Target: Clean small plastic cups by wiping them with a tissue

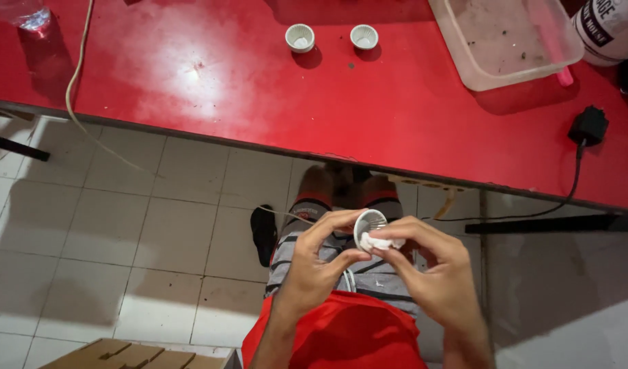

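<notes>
below the near edge of the red surface [368, 109], over the lap and the tiled floor [157, 232], the work is held in both hands. on the surface a clear plastic tub [464, 48] sits at the far right, with a white container just beyond it, a black plug adapter [588, 125] near the edge, and two small white cups [300, 37] [364, 37] standing upright side by side, well apart from the hands. the left hand [317, 263] is curled closed around a third small white cup [368, 222], tilted with its mouth toward the camera. the right hand [430, 263] is pinched shut on a small white wad, cloth or tissue [382, 241], pressed at the cup's rim. the step in hand is judged to be wiping the cup's inside; the next move would call for the wad to be turned within the cup while the cup is kept steady.
</notes>
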